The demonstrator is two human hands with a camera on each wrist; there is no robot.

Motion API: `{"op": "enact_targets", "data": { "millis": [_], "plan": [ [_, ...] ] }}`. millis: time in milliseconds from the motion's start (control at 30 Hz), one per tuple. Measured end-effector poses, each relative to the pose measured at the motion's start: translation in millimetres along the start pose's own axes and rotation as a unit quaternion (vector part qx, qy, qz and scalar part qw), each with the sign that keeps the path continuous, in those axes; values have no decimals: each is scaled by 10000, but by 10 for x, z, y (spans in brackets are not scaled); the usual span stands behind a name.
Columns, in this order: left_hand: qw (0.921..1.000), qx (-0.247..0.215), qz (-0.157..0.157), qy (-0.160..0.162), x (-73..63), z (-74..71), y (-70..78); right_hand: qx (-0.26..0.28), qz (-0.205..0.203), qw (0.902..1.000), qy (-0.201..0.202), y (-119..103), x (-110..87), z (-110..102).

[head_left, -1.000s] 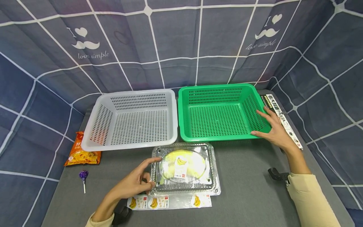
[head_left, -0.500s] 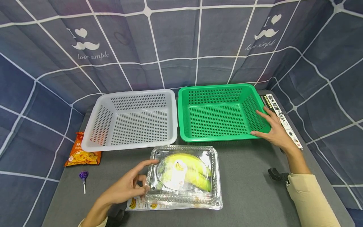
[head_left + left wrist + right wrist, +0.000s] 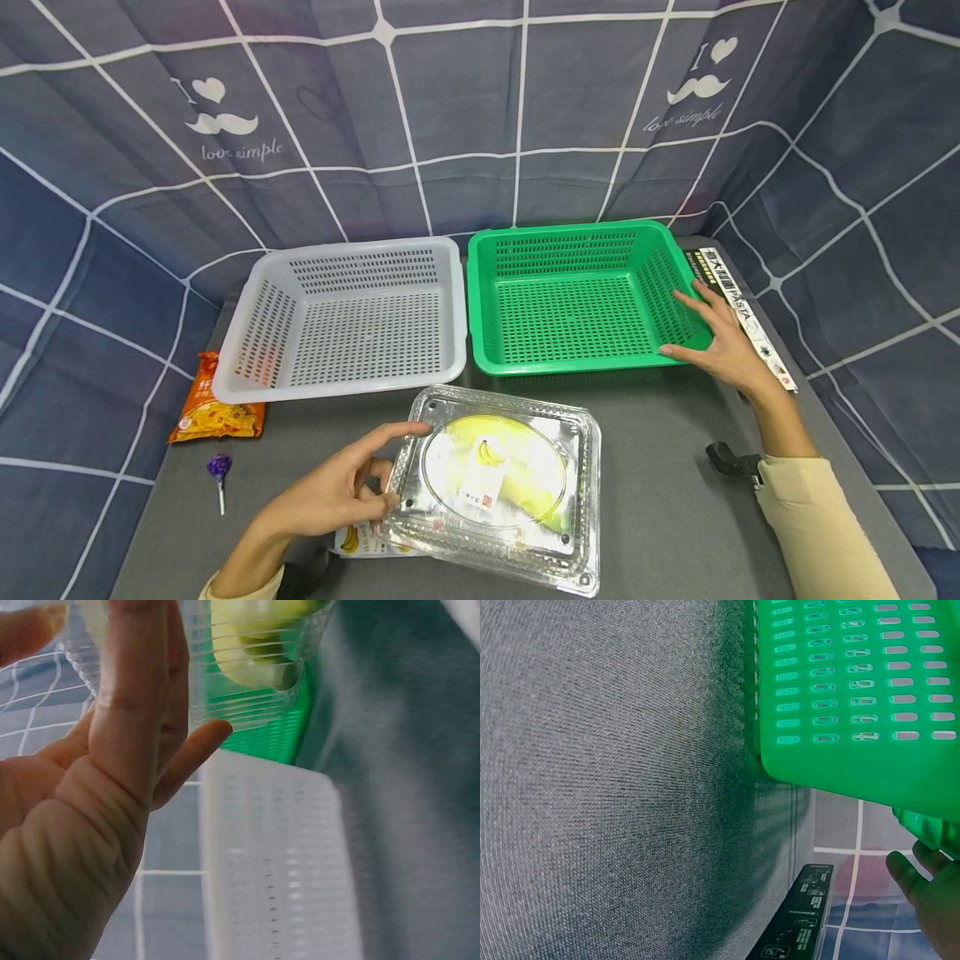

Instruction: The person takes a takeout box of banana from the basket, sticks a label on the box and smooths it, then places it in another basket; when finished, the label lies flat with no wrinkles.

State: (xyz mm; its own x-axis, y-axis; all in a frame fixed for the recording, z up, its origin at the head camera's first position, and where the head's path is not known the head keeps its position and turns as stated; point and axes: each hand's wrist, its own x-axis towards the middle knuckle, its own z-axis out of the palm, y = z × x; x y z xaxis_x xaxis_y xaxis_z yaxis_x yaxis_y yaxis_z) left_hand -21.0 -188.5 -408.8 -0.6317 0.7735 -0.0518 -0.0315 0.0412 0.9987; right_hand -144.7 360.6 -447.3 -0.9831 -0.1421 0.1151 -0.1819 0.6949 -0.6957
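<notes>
My left hand (image 3: 322, 487) grips the left edge of a clear plastic clamshell container (image 3: 491, 487), index finger at the lid's upper left and thumb along the near left side. Through the lid show yellow-green bananas (image 3: 525, 492), and a label with a banana picture (image 3: 480, 483) sits on top. The left wrist view shows the container (image 3: 255, 705) raised, with the left hand's fingers (image 3: 135, 697) against it. My right hand (image 3: 723, 346) rests at the right front corner of the green basket (image 3: 577, 364), thumb and spread fingers over its rim; only part of this hand (image 3: 934, 900) enters the right wrist view.
A white basket (image 3: 341, 396) stands left of the green one. At the far left lie an orange snack bag (image 3: 217, 408) and a purple lollipop (image 3: 219, 468). A PASTA box (image 3: 738, 312) lies right of the green basket. A banana sticker strip (image 3: 360, 540) lies partly under the container.
The clamshell container has come toward me and a little right, tilting clockwise, in my left hand's grip. It now covers more of the sticker strip. My right hand stays on the basket.
</notes>
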Motion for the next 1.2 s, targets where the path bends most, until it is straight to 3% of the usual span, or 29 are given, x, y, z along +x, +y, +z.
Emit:
{"op": "enact_targets", "data": {
  "millis": [133,267,533,633,767,1000,1200],
  "plan": [
    [9999,77,-8,138,41,-74,189,-28,23,10000,8,-1,-19,-16],
    [9990,284,264,232,155,-246,367,-47,21,10000,5,1,-33,-33],
    [9944,867,441,407,601,-627,642,-16,-71,10000,6,0,-54,-56],
    [9932,1014,281,493,832,-714,727,-4,-53,10000,28,9,-54,-49],
    [9918,988,-165,793,1151,-814,776,19,-18,10000,6,9,-44,-22],
    [9903,618,-612,1084,1701,-959,692,23,2,10000,-59,-33,-24,-5],
    [9867,340,-963,1262,2108,-978,648,-21,-63,10000,-52,-32,-22,-10]
  ]
}}
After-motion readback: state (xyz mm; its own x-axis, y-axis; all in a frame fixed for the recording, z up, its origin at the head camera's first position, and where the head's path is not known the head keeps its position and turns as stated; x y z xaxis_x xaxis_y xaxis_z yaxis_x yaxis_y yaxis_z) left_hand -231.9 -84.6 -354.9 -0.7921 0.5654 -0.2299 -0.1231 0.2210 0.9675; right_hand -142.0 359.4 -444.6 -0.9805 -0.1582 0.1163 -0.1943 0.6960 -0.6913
